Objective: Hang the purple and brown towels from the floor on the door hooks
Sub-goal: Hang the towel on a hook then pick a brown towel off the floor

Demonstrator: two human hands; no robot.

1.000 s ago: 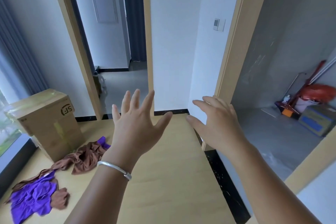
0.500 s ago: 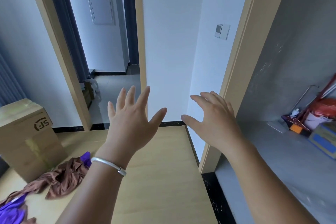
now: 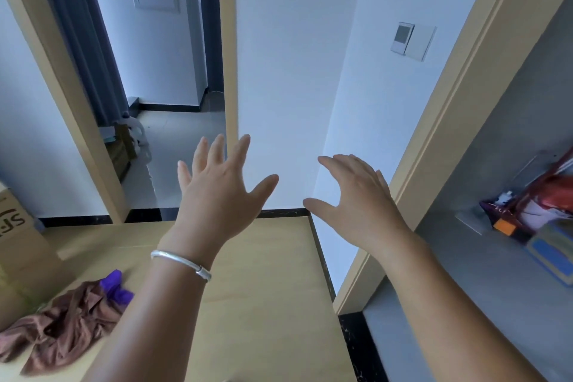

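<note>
My view has tilted up since a second ago, pushing the towels toward the frame's lower left. The brown towel (image 3: 62, 324) lies crumpled on the wooden floor (image 3: 266, 304) beside a cardboard box (image 3: 15, 245), the purple towel (image 3: 116, 287) peeking out at its far edge. My left hand (image 3: 221, 195), with a silver bracelet (image 3: 181, 263) at the wrist, and right hand (image 3: 361, 200) hang raised, fingers spread, holding nothing.

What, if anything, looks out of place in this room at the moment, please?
The brown towel lies crumpled on the wooden floor at lower left, with a bit of the purple towel poking out beside it. Both the left hand and right hand are empty.
</note>
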